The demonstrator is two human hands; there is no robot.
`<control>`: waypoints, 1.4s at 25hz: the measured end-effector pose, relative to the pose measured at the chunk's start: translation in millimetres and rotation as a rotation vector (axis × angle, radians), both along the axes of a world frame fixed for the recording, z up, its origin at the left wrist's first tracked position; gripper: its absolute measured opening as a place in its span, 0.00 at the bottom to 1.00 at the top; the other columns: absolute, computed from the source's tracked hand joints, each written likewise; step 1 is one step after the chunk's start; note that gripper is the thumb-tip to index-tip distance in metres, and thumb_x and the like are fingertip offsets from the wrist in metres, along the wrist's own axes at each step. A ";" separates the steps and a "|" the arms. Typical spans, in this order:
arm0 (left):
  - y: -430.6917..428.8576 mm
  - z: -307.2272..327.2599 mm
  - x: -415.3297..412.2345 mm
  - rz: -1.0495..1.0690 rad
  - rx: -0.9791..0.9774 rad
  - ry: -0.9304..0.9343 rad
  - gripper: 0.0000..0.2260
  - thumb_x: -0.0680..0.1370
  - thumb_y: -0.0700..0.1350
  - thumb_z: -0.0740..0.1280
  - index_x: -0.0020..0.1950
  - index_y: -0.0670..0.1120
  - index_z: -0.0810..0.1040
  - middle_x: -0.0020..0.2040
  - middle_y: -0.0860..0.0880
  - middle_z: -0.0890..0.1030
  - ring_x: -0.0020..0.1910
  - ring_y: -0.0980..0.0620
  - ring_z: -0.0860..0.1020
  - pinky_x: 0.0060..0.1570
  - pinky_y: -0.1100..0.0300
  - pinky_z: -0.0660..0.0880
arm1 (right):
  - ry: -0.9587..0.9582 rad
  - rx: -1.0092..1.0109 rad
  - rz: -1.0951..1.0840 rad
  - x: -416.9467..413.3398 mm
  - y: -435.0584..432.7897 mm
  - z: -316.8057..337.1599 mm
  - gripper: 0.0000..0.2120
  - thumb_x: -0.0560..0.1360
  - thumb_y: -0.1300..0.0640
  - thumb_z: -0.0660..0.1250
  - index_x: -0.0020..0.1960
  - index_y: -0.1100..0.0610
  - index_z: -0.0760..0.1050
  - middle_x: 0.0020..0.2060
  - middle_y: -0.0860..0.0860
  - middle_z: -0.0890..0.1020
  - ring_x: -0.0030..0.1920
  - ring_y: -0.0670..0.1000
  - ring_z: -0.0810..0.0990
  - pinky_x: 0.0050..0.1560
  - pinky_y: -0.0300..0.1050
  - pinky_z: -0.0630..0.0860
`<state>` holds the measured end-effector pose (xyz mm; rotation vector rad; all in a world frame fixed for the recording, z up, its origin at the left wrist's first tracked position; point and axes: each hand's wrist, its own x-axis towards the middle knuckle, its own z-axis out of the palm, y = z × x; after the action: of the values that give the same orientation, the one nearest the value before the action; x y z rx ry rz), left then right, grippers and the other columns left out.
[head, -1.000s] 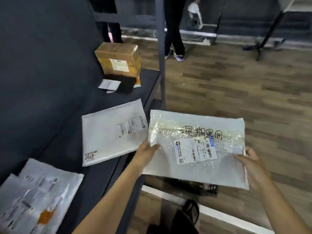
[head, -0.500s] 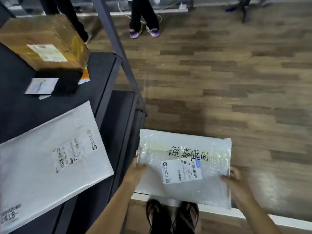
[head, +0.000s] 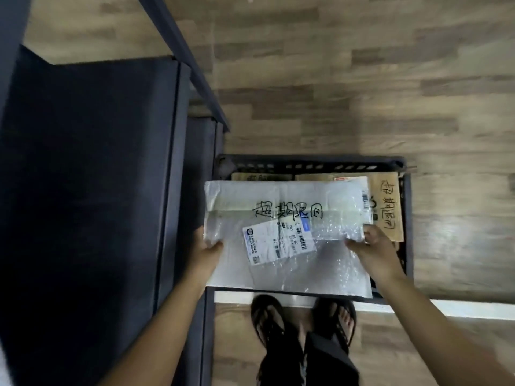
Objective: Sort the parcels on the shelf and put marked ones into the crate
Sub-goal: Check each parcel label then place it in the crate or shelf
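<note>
Since the earlier frame the view has tipped straight down: the brown box and white mailer that sat on the shelf (head: 92, 176) are out of frame now, and a crate (head: 306, 162) has shown up under the parcel being carried.

So, big stuff first. That dark shelf fills the left side, with wood-look floor (head: 362, 79) everywhere else. The black slotted crate sits on the floor just beside the shelf's lower tier. Held flat over it is the bubble mailer (head: 278, 199), covering most of the opening; can't tell if it's touching what's inside. It has black handwriting across the top half.

Peeking out on the crate's right side is a cardboard parcel (head: 388, 207) with similar handwriting, already in there.

Left hand (head: 207, 252) grips the mailer's left edge, thumb on top. Right hand (head: 373, 246) grips the right edge the same way, thumb over, fingers tucked underneath.

A white shipping label (head: 278, 240) is stuck mid-mailer, slightly tilted. Feet in black sandals (head: 267, 321) stand at the crate's near side.
</note>
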<state>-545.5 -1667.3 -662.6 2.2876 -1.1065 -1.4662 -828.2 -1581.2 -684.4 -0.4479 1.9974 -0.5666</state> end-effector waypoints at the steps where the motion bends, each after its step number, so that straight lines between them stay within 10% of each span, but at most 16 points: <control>1: -4.3 -9.4 -0.5 -0.001 0.006 0.027 0.22 0.78 0.34 0.62 0.72 0.43 0.63 0.67 0.40 0.72 0.61 0.43 0.74 0.62 0.51 0.69 | 0.016 0.007 -0.004 -2.0 -5.2 -6.3 0.22 0.75 0.59 0.68 0.66 0.63 0.68 0.42 0.57 0.75 0.42 0.56 0.76 0.40 0.45 0.68; 7: -18.7 -51.3 -38.5 -0.053 0.018 0.143 0.24 0.77 0.34 0.61 0.72 0.47 0.64 0.62 0.45 0.74 0.56 0.48 0.74 0.54 0.55 0.73 | 0.104 0.050 -0.048 -47.4 -19.3 -34.8 0.22 0.76 0.60 0.66 0.68 0.58 0.66 0.65 0.58 0.74 0.59 0.58 0.76 0.56 0.50 0.72; 11: -6.9 -62.7 -16.1 -0.032 0.070 -0.086 0.21 0.76 0.36 0.62 0.68 0.45 0.66 0.63 0.41 0.74 0.58 0.43 0.74 0.57 0.51 0.73 | -0.069 0.094 0.078 -18.8 15.7 -39.3 0.21 0.74 0.61 0.68 0.64 0.54 0.66 0.64 0.56 0.74 0.58 0.57 0.76 0.57 0.57 0.75; 21: 2.0 -91.5 8.6 0.039 0.162 0.139 0.26 0.78 0.34 0.60 0.75 0.46 0.60 0.70 0.46 0.71 0.62 0.48 0.73 0.61 0.50 0.70 | -0.093 0.003 0.160 12.6 6.2 -45.5 0.14 0.74 0.56 0.69 0.57 0.52 0.70 0.55 0.52 0.80 0.58 0.56 0.78 0.58 0.60 0.75; 27: 9.6 -80.3 5.8 -0.049 0.300 0.247 0.27 0.79 0.38 0.62 0.76 0.49 0.58 0.74 0.48 0.66 0.67 0.53 0.69 0.57 0.62 0.65 | 0.251 -0.040 0.329 9.5 -31.1 -5.1 0.16 0.76 0.52 0.66 0.59 0.57 0.67 0.37 0.59 0.80 0.38 0.60 0.79 0.33 0.47 0.68; 35: 15.9 -76.7 -5.1 -0.078 0.290 0.220 0.24 0.79 0.34 0.60 0.74 0.43 0.62 0.75 0.43 0.64 0.73 0.49 0.63 0.63 0.60 0.63 | 0.134 0.187 0.512 0.5 -51.0 -20.8 0.25 0.75 0.54 0.67 0.70 0.56 0.65 0.63 0.57 0.77 0.61 0.59 0.76 0.55 0.49 0.71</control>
<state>-550.6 -1651.4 -739.3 2.2079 -0.9841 -1.9689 -827.7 -1632.2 -705.3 -0.8621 1.9341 -0.0310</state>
